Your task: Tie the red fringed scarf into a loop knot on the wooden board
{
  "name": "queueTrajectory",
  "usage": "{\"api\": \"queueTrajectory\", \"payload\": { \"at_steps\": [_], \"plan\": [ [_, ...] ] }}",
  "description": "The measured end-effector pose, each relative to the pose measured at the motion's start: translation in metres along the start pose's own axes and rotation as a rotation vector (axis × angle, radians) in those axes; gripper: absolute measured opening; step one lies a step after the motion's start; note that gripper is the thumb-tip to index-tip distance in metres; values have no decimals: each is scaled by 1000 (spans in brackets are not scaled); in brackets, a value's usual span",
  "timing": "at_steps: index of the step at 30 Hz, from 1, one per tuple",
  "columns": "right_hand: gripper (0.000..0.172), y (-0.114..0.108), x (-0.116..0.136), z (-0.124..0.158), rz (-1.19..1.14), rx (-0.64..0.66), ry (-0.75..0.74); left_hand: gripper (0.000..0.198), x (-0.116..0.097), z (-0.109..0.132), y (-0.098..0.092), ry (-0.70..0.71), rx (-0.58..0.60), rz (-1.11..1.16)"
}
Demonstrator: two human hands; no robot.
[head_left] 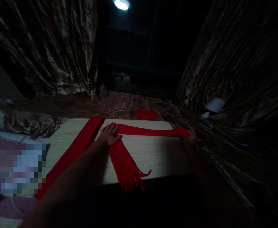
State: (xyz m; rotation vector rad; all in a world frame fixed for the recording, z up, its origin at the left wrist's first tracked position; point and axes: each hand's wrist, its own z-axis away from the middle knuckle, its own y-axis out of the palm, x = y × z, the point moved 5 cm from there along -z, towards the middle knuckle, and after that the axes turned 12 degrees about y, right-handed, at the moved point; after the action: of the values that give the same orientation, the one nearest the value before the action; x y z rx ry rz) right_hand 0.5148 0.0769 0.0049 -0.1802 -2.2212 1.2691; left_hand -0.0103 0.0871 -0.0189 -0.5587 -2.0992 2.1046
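Note:
A red scarf (124, 161) with a fringed end lies bent on a pale wooden table (153, 155), its fringe hanging toward the near edge. My left hand (109, 134) rests flat on the bend of the scarf, fingers spread. From there a narrow length runs right to my right hand (190, 139), which grips it near the table's right side; dim light hides most of those fingers. Left of my left hand, another long red strip (74, 152) crosses the table diagonally. Whether it joins the fringed piece cannot be seen.
Behind the table, a red cloth piece (146, 114) lies on a patterned cover. A small white lamp (215, 105) with a cord (231, 137) is at the right. Heavy curtains (65, 47) flank a dark window. A blurred-out object (22, 169) lies at the left.

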Motion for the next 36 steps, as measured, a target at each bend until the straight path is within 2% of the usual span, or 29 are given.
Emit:
{"api": "queueTrajectory", "payload": {
  "at_steps": [2,4,8,11,14,17,19,23,26,29,32,34,36],
  "plan": [
    [54,-5,15,-4,-63,-13,-70,89,2,-1,2,-1,7,-3],
    [58,-8,38,-3,-57,-3,-226,89,2,-3,3,-5,17,-3],
    [59,0,78,19,205,157,-607,90,1,-2,1,-9,29,-4],
    [61,12,89,37,383,282,-724,89,0,-1,0,-9,33,1],
    [55,16,92,40,376,296,-642,89,0,2,-1,11,41,2],
    [54,13,90,31,322,208,-348,87,0,6,-3,47,21,2],
    [59,12,92,30,318,173,-240,85,-1,8,-5,64,-20,8],
    [69,21,114,42,388,275,-395,83,-5,14,-8,71,-108,20],
    [67,26,133,51,414,308,-470,81,-5,17,-11,56,-147,18],
    [60,26,150,48,360,289,-357,79,-5,20,-14,72,-199,27],
    [60,19,163,38,282,167,-204,78,-3,21,-17,86,-260,35],
    [57,21,171,36,289,182,-257,73,-1,21,-17,91,-255,15],
    [50,29,176,40,347,289,-352,65,0,20,-15,118,-237,-18]
  ]
}}
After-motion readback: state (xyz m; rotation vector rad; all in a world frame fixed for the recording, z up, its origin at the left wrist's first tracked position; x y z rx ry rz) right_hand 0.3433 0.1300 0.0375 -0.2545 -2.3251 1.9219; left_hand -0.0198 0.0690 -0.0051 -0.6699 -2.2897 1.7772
